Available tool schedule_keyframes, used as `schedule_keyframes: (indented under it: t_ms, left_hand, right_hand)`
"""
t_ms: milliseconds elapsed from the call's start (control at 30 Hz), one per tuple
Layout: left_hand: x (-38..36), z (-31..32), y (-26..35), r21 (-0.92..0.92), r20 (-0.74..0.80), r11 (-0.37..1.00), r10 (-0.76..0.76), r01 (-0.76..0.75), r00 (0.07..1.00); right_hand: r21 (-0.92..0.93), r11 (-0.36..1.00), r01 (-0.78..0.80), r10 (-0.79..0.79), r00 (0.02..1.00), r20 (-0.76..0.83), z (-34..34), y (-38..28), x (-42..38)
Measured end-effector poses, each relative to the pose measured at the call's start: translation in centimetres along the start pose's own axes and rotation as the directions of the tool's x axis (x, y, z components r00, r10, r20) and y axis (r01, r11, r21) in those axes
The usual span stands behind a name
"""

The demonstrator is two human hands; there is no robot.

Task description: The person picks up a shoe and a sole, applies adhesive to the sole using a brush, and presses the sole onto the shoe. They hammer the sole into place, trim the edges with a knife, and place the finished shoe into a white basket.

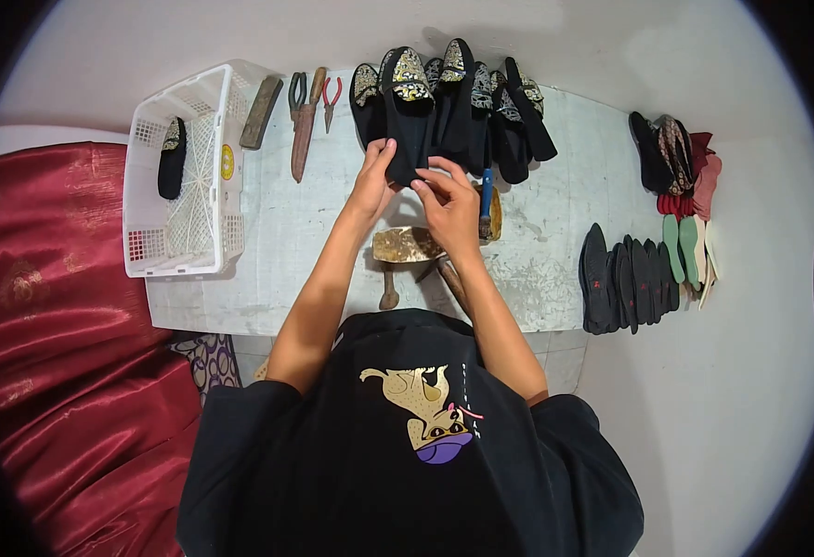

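Near the back middle of the table, a black shoe with a shiny gold and silver patterned front (410, 85) is held up by its heel end. My left hand (372, 178) grips the heel from the left, thumb on the black fabric. On the heel's right edge, the fingers of my right hand (448, 200) are pinched. Similar black shoes (458, 102) stand just behind and to the right. Below my hands lie a worn metal-topped block (407, 244) and a hammer-like tool (389, 288), with a wooden handle (453, 284) beside them.
A white basket (184, 251) at left holds one shoe (173, 160). Beside it lie a dark block (261, 112), green-handled pliers (297, 97), a sheathed knife (304, 130) and red pliers (331, 102). A blue-handled brush (487, 200) is right of my hands; black soles (600, 283) stand at the right.
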State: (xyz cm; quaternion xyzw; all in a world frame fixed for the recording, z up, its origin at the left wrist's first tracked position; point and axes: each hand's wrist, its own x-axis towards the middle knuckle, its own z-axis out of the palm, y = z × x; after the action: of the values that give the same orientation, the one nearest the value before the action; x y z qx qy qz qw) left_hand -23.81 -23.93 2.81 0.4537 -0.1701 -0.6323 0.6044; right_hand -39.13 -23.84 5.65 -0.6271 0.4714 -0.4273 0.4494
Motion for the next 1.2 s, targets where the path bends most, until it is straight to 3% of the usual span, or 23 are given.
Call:
schedule_keyframes:
  t_ms: [67,167,267,333,400,467,533,567,600,667,733,800,867,900,933,967,1000,1033,1067,1100,1133,1167,1200]
  left_hand:
    - [-1.4,-0.3,-0.7,-0.041,0.042,0.999,0.027,-0.025,0.999]
    - [-4.2,0.0,-0.8,-0.171,0.126,0.984,0.079,-0.057,0.989]
    - [-6.0,0.1,-0.6,-0.063,0.053,0.991,0.118,-0.114,0.992]
    - [-6.6,-0.3,-0.5,-0.108,0.028,0.987,0.122,-0.118,0.992]
    - [-7.3,-0.9,-0.6,-0.106,0.043,0.992,0.066,-0.062,0.997]
    - [-8.1,-1.4,-1.1,-0.079,0.036,0.995,0.059,-0.056,0.998]
    - [-9.1,-1.1,-1.0,0.265,0.179,0.942,0.162,-0.206,0.971]
    - [-9.7,-1.0,-1.0,0.317,0.195,0.927,0.141,-0.199,0.97]
    - [-10.2,-0.8,-1.2,0.319,0.201,0.926,0.141,-0.201,0.969]
    - [-11.2,-0.2,-1.6,0.521,0.281,0.74,0.322,-0.425,0.904]
    - [-12.4,1.0,-0.7,0.577,0.286,0.686,0.337,-0.442,0.897]
    - [-12.9,0.7,-0.8,0.741,0.437,0.35,0.397,-0.573,0.807]
    - [-13.2,-0.1,-1.7,0.706,0.442,0.423,0.363,-0.568,0.82]
    - [-13.5,0.0,-2.3,0.513,0.337,0.714,0.343,-0.476,0.877]
    - [-13.5,0.0,-2.8,0.242,0.246,0.907,0.286,-0.344,0.926]
    - [-13.6,-0.3,-2.8,0.242,0.249,0.908,0.282,-0.341,0.927]
    - [-13.7,-1.0,-2.7,0.001,0.305,0.998,0.066,-0.07,0.95]
    - [-13.7,-2.0,-2.5,-0.216,0.407,0.949,-0.128,0.232,0.904]
    - [-13.6,-2.8,-2.6,-0.377,0.538,0.769,-0.272,0.517,0.798]
    - [-12.3,-4.4,-4.3,-0.382,0.69,0.747,-0.161,0.544,0.706]
    - [-12.1,-4.2,-4.3,-0.383,0.688,0.748,-0.161,0.543,0.708]
    - [-12.0,-3.9,-4.5,-0.522,0.519,0.715,-0.166,0.464,0.839]
    - [-12.0,-3.3,-4.5,-0.639,0.327,0.682,-0.179,0.356,0.928]
  right_hand:
    - [0.121,0.993,0.011,-0.015,0.999,0.03,0.3,-0.4,-1.7]
    - [0.084,0.995,0.054,-0.06,0.996,0.061,0.0,-1.9,-3.7]
    - [0.069,0.994,0.088,-0.094,0.991,0.097,-0.3,-2.6,-5.1]
    - [0.019,0.99,0.139,-0.14,0.969,0.202,-0.8,-3.1,-5.8]
    - [0.005,0.983,0.183,-0.181,0.966,0.185,-1.0,-3.4,-6.3]
    - [-0.023,0.981,0.19,-0.188,0.98,0.068,-1.4,-3.5,-6.3]
    - [0.052,0.99,0.128,-0.131,0.99,0.061,-1.9,-3.1,-5.6]
    - [0.339,0.93,-0.144,0.109,0.987,0.12,-2.3,-2.9,-5.1]
    - [0.569,0.722,-0.394,0.311,0.919,0.243,-2.9,-2.9,-4.7]
    - [0.781,0.324,-0.535,0.386,0.828,0.407,-4.3,-2.6,-4.1]
    - [0.801,0.078,-0.593,0.445,0.74,0.505,-4.9,-2.7,-4.2]
    - [0.83,0.066,-0.553,0.457,0.757,0.467,-4.7,-2.7,-4.6]
    - [0.855,0.05,-0.516,0.481,0.763,0.432,-4.8,-1.7,-5.1]
    - [0.852,-0.002,-0.523,0.374,0.79,0.486,-5.0,-0.2,-5.0]
    - [0.846,-0.051,-0.53,0.256,0.812,0.524,-5.1,0.6,-4.8]
    - [0.83,-0.164,-0.533,0.118,0.825,0.553,-5.2,1.3,-4.9]
    - [0.833,-0.165,-0.528,0.12,0.828,0.548,-5.2,0.9,-5.1]
    - [0.865,-0.128,-0.485,0.18,0.846,0.502,-5.2,-0.1,-5.2]
    - [0.891,-0.088,-0.445,0.237,0.86,0.452,-5.3,-1.1,-5.3]
    - [0.892,-0.087,-0.444,0.236,0.86,0.452,-5.5,-2.2,-5.3]
    - [0.893,-0.072,-0.444,0.341,0.83,0.441,-5.6,-3.4,-5.3]
    - [0.893,-0.057,-0.447,0.441,0.791,0.424,-5.6,-3.9,-5.4]
    - [0.853,-0.094,-0.514,0.269,0.812,0.519,-6.1,-0.6,-5.3]
